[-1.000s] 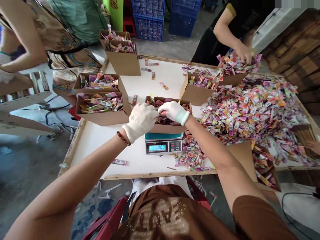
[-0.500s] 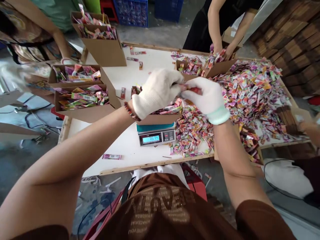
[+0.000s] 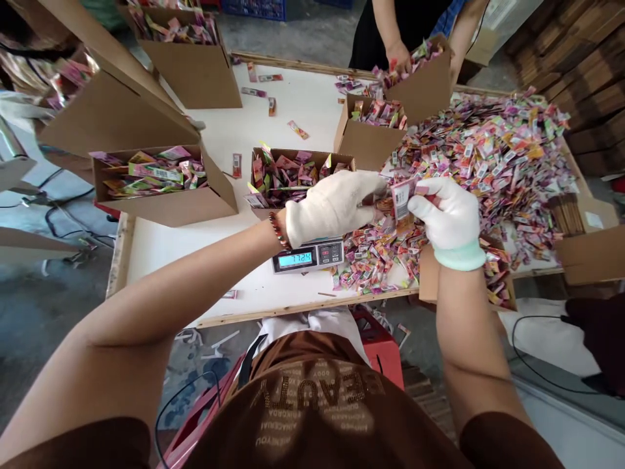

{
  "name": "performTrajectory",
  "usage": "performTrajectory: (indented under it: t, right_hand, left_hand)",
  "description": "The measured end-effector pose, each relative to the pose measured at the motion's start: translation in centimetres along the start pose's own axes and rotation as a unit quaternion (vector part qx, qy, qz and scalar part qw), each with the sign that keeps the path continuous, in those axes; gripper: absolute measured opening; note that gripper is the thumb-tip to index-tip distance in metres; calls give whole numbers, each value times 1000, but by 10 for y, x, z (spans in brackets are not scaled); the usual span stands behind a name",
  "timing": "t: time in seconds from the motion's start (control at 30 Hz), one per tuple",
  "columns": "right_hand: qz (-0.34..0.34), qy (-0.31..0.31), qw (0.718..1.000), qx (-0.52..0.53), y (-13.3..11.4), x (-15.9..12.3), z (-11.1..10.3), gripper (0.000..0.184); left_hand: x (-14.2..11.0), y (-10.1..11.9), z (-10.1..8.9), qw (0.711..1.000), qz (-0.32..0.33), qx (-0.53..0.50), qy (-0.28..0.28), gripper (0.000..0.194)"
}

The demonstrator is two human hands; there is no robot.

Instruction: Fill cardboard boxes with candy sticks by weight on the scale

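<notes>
Both my hands wear white gloves and are raised over the table's near edge. My left hand (image 3: 332, 205) and my right hand (image 3: 446, 212) are closed together on a small bunch of colourful sachets (image 3: 401, 198), held upright between them. Behind my left hand a cardboard box (image 3: 297, 176) full of sachets sits on a digital scale (image 3: 308, 257) whose lit display reads about 7724. A large heap of loose sachets (image 3: 488, 156) covers the right half of the white table (image 3: 161, 247).
Other sachet-filled boxes stand at the left (image 3: 156, 185), far left back (image 3: 188, 55) and centre back (image 3: 368, 130). A person opposite holds a tilted box (image 3: 424, 75). A folded carton (image 3: 112, 111) is lifted at left. Stacked flat cartons (image 3: 581, 71) stand at right.
My hands lifted out of the box on the scale with some sachets and moved right and toward me. The scale reading changed. The person opposite raised a box; a carton rose at left.
</notes>
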State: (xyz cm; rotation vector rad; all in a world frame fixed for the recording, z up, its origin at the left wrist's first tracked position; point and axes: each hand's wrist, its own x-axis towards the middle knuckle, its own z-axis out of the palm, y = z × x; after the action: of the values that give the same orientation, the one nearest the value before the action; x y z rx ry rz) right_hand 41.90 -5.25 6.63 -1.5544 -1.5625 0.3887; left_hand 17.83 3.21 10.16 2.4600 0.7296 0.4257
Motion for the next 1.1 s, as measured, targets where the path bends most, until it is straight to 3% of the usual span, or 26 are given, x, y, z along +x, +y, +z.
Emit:
performTrajectory:
  t: [0.13,0.27,0.37,0.57,0.67,0.73,0.77,0.83,0.9,0.93,1.0,1.1]
  right_hand:
    - [1,0,999,41,1,6,11,45]
    - [44,-6,998,55,13,0,8,41]
    - [45,9,998,43,19,-3,1,36]
    - [45,29,997,-60,30,-1,-27,27]
    - [95,21,981,-167,63,-17,-54,45]
    - [182,16,948,-262,95,-43,-74,68]
    - [242,8,917,-316,112,-60,-82,78]
    - [374,-36,827,-418,144,-97,-92,91]
    - [430,-79,739,-513,169,-128,-93,81]
    - [421,-90,715,-551,178,-140,-93,67]
    - [394,-83,700,-589,192,-153,-94,52]
    - [437,-35,705,-558,202,-157,-102,72]
  left_hand:
    - [5,10,-3,999,-27,33,-3,37]
    - [-1,-4,-17,994,-46,98,-11,30]
    - [-3,-14,-23,995,-62,72,12,26]
    - [19,9,-6,1000,-1,-11,2,30]
    - [20,10,3,998,-2,65,0,36]
    - [11,-8,8,986,-58,155,-15,42]
    - [6,-23,12,974,-94,201,-41,45]
    - [-4,-55,23,938,-175,268,-131,43]
    - [-11,-82,35,912,-214,279,-213,33]
    - [-15,-91,41,906,-217,274,-237,30]
    - [-24,-100,48,906,-210,267,-252,32]
    - [-54,-100,46,910,-203,257,-253,36]
